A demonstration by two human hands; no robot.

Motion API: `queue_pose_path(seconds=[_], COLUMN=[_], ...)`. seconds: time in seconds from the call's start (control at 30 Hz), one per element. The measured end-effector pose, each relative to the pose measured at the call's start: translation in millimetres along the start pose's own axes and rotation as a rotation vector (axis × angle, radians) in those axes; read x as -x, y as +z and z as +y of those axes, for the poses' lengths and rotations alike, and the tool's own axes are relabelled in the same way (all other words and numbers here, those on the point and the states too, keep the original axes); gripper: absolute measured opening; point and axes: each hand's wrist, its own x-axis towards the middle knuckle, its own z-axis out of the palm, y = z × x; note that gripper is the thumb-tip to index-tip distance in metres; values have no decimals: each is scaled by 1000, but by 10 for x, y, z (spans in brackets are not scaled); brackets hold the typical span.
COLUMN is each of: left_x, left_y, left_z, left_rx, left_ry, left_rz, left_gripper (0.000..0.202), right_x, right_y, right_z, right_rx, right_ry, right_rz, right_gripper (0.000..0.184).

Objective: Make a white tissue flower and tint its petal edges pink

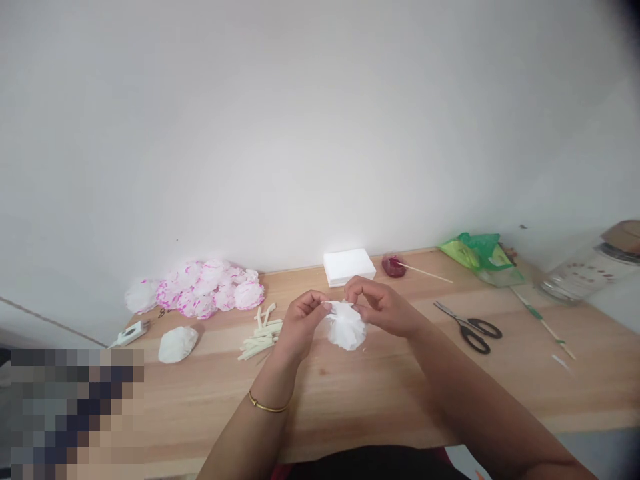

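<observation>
A white tissue paper flower with ruffled layers is held just above the table, between both hands. My left hand pinches its left edge with thumb and forefinger. On the other side, my right hand has thumb and bent fingers closed at the flower's upper right edge. Left of my left hand lies a loose pile of pale short strips. Behind the hands sits a stack of white tissue paper.
Pink-edged paper flowers are heaped at the back left, with a white one in front. To the right lie black-handled scissors, a dish of dark red liquid with a stick, a green plastic bag and a glass jar.
</observation>
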Motion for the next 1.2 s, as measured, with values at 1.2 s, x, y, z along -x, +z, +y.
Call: queue_pose_path(seconds=[1.2], left_x=[42], left_y=[35], left_z=[54], left_rx=[50], left_ry=[-34], left_rz=[-142], left_gripper=[28], right_x=[9], right_y=[30], right_z=[16], right_rx=[-137], right_ry=[169], right_rz=[28], right_gripper=[7])
